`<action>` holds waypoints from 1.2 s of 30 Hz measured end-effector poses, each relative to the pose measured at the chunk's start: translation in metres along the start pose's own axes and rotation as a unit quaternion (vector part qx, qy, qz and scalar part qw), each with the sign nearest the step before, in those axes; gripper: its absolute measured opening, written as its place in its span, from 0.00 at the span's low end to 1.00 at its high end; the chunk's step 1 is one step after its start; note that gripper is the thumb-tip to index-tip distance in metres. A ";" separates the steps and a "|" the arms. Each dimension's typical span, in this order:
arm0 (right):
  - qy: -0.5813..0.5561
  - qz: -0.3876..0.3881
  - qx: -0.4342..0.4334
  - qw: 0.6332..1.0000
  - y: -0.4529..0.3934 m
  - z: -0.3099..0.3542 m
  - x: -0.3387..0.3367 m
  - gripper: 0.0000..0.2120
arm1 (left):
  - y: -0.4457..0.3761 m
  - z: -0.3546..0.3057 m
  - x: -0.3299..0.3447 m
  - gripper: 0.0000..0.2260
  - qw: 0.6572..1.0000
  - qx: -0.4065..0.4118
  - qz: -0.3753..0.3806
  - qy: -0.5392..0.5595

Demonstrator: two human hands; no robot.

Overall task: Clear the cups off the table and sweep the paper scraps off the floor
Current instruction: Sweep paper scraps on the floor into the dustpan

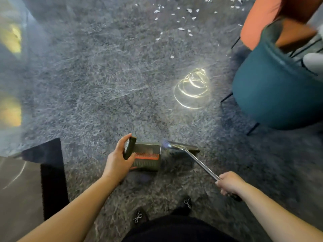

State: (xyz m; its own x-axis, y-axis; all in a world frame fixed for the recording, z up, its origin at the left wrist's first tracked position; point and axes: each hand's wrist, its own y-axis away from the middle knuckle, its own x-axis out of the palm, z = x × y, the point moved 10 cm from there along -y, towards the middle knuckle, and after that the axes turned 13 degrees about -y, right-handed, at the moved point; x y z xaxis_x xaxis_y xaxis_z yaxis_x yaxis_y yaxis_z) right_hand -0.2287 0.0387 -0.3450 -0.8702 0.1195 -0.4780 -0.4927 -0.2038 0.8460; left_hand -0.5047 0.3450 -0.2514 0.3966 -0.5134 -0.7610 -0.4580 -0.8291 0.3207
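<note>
I look down at a grey-blue carpet [104, 88]. My left hand [118, 159] grips the dark handle of a grey dustpan [148, 156] with an orange comb strip, which hangs just above the carpet. My right hand [229, 183] is closed around the metal pole of a broom [201, 165]. The broom's blurred head [181, 148] sits right beside the dustpan's right edge. Several white paper scraps [181, 20] lie scattered on the carpet far ahead, at the top of the view. No cups are in view.
A teal upholstered chair [272, 91] with thin black legs stands at the right, an orange chair [267, 20] behind it. A glass table edge [10, 84] with a dark leg [52, 177] fills the left. A bright ring-shaped light reflection [192, 88] lies on the carpet. My shoes [139, 217] are below.
</note>
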 end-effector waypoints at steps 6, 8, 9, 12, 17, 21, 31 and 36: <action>-0.089 -0.023 0.033 0.995 -0.006 -0.072 -0.042 0.13 | -0.020 -0.089 0.058 0.28 0.996 0.060 0.059 -0.018; -0.130 -0.037 0.041 0.990 -0.006 -0.087 -0.053 0.21 | -0.024 -0.115 0.076 0.27 0.994 0.078 0.074 -0.033; -0.150 -0.041 0.046 0.987 -0.005 -0.094 -0.060 0.23 | -0.026 -0.128 0.086 0.27 0.992 0.087 0.082 -0.041; -0.205 -0.059 0.045 0.976 -0.002 -0.114 -0.079 0.26 | -0.032 -0.164 0.113 0.27 0.987 0.107 0.104 -0.053; -0.279 -0.079 0.059 0.955 -0.004 -0.156 -0.113 0.27 | -0.035 -0.233 0.160 0.28 0.975 0.161 0.146 -0.053; -0.329 -0.098 0.076 0.936 -0.002 -0.180 -0.132 0.27 | -0.033 -0.292 0.199 0.28 0.959 0.209 0.182 -0.064; -0.465 -0.130 0.142 0.864 0.004 -0.221 -0.154 0.26 | -0.041 -0.410 0.290 0.28 0.895 0.326 0.275 -0.133; -0.520 -0.165 0.183 0.818 0.014 -0.248 -0.157 0.25 | -0.030 -0.460 0.338 0.29 0.851 0.394 0.305 -0.166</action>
State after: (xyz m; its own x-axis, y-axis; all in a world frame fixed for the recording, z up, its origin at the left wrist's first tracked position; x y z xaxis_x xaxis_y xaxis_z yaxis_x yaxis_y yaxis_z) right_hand -0.0993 -0.2235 -0.3165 -0.1237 0.9096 -0.3965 -0.5000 0.2880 0.8167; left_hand 0.0089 0.0942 -0.2589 -0.2941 -0.5955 -0.7476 -0.9409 0.0430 0.3359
